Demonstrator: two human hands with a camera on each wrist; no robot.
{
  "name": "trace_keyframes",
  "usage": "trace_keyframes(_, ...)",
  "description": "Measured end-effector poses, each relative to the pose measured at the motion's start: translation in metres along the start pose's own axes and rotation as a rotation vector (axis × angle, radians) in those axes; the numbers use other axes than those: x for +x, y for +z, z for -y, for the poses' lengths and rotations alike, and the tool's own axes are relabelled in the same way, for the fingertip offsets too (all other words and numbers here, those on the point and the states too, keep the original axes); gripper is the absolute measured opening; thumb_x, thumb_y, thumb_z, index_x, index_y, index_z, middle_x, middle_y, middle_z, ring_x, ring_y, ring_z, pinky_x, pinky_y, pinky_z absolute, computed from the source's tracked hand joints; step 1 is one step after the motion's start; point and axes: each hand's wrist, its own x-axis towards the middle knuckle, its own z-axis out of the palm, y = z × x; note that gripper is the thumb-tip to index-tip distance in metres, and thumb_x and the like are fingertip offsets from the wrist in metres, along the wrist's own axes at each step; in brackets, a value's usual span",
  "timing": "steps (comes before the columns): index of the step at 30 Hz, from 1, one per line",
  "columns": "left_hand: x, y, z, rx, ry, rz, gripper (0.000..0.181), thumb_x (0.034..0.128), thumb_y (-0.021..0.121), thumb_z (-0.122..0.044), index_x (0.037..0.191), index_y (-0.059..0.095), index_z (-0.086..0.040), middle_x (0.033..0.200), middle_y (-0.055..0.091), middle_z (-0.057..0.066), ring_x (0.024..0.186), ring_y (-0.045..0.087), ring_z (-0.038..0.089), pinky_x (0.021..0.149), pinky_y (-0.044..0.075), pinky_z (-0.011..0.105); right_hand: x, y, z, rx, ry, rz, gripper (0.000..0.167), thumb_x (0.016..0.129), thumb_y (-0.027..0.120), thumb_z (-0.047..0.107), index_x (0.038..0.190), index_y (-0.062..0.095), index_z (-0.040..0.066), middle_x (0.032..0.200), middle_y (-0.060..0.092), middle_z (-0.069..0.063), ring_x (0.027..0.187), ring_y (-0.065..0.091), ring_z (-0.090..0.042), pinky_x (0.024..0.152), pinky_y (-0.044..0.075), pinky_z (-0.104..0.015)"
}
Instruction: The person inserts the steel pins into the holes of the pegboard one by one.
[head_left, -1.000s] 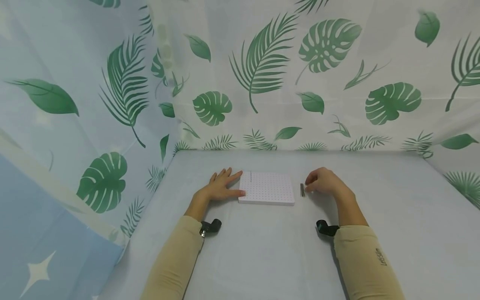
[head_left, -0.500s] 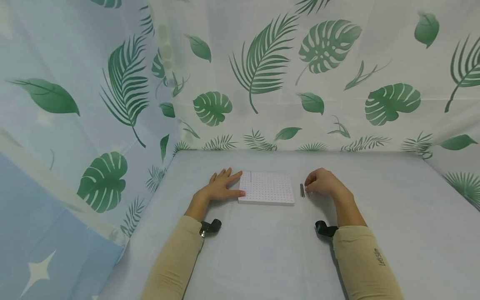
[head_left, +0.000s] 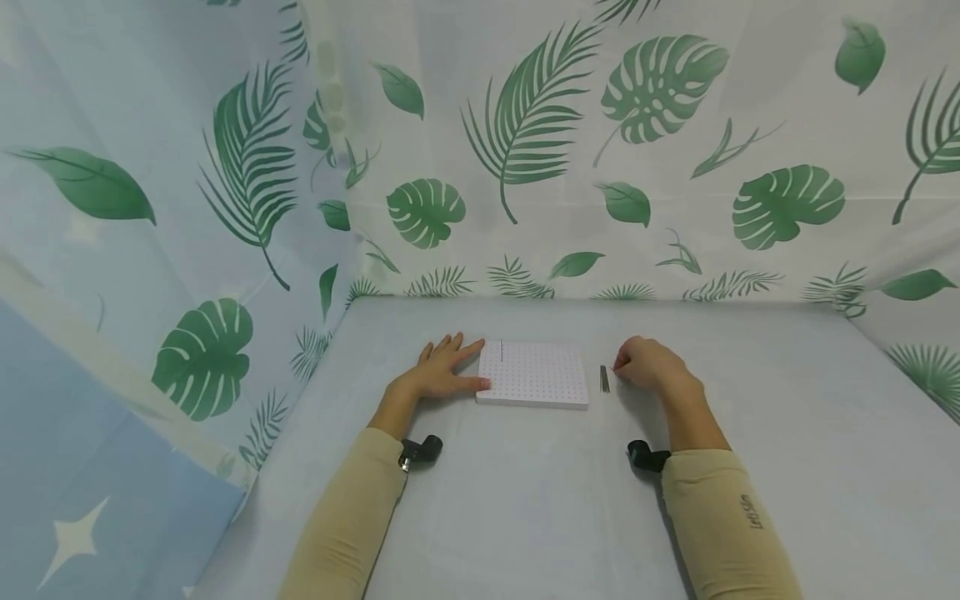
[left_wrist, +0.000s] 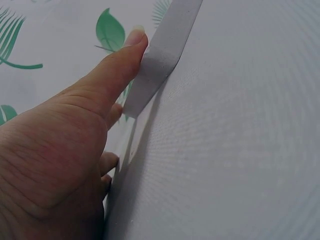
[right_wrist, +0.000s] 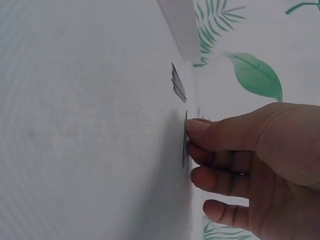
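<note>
Shifted slightly since the earlier frame: my right grip [head_left: 651,367], its fingertips now a little farther right of the bundle, the wrist and forearm swung a touch leftward; my left grip [head_left: 435,377] and the board practically unmoved.

Item, nearest: two beige sleeves, left [head_left: 337,525] and right [head_left: 723,525], the latter lettered; a black wrist camera at each cuff, left [head_left: 428,449] and right [head_left: 645,455].

Item: white-covered table [head_left: 525,517], bearing all below.

Item: one thin pin [right_wrist: 184,142], dark, pinched between thumb and forefinger of my right grip; one end points toward the bundle in the right wrist view. Whether it touches the table, I cannot tell.

Item: bundle of like pins [head_left: 603,380], on the table, just left of my right grip, between it and the board; long axis near to far, roughly along the board's right side. My right grip is far the nearer.

Item: white perforated board [head_left: 532,403], flat; my left grip, fingers spread and clasping nothing, rests its thumb on the left edge.

Item: single upright pin [head_left: 502,351], near the board's far left corner.

Item, farthest: leaf-printed backdrop [head_left: 525,167].
</note>
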Motion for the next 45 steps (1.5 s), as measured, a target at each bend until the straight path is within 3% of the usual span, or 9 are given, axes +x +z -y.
trace_keyframes(7,0.0,0.0,-0.001,-0.006,0.005,0.002,0.092,0.0902,0.063,-0.07,0.166,0.028,-0.031,0.174,0.01,0.02,0.162,0.002,0.041,0.129,-0.004,0.062,-0.001,0.003,0.005,-0.095,-0.013,0.059,0.024,0.104,0.056,0.011,0.113,0.069,-0.007,0.112,0.071,-0.025,0.096,0.065,-0.033,0.085,0.055,-0.051)
trace_keyframes(13,0.001,0.003,-0.001,0.01,0.012,0.008,0.092,0.0906,0.062,-0.071,0.166,0.028,-0.03,0.174,0.01,0.02,0.162,0.003,0.042,0.129,-0.003,0.063,-0.001,0.005,-0.001,-0.124,-0.038,0.074,0.026,0.104,0.051,0.009,0.116,0.066,-0.009,0.118,0.069,-0.028,0.1,0.066,-0.037,0.09,0.054,-0.054)
trace_keyframes(18,0.001,0.003,-0.002,0.015,0.009,0.007,0.092,0.0908,0.062,-0.07,0.166,0.027,-0.031,0.174,0.01,0.02,0.162,0.003,0.041,0.129,-0.003,0.062,-0.003,0.003,-0.003,-0.082,-0.072,0.042,0.024,0.103,0.047,0.005,0.113,0.065,-0.007,0.114,0.069,-0.027,0.101,0.065,-0.037,0.09,0.054,-0.054)
trace_keyframes(26,0.0,0.003,-0.002,0.012,0.002,0.008,0.092,0.0906,0.062,-0.071,0.166,0.027,-0.031,0.174,0.01,0.019,0.162,0.003,0.04,0.129,-0.004,0.061,-0.001,0.002,-0.006,-0.001,-0.074,-0.017,0.019,0.102,0.047,0.002,0.11,0.061,-0.007,0.102,0.066,-0.024,0.089,0.061,-0.032,0.076,0.053,-0.046)
trace_keyframes(35,0.001,0.002,0.001,0.006,0.014,-0.004,0.094,0.0888,0.066,-0.07,0.166,0.029,-0.031,0.174,0.011,0.02,0.162,0.004,0.041,0.129,-0.003,0.062,0.007,0.006,0.0,0.04,-0.102,-0.095,0.029,0.101,0.044,0.0,0.121,0.062,-0.012,0.122,0.065,-0.033,0.107,0.063,-0.044,0.092,0.052,-0.058)
trace_keyframes(45,0.0,0.0,0.001,-0.009,0.014,-0.014,0.096,0.0867,0.07,-0.069,0.165,0.031,-0.03,0.174,0.011,0.02,0.162,0.004,0.041,0.129,-0.003,0.062,0.014,0.011,0.011,0.095,-0.106,-0.222,0.016,0.103,0.053,0.004,0.112,0.063,-0.005,0.103,0.067,-0.021,0.087,0.06,-0.03,0.073,0.052,-0.04)
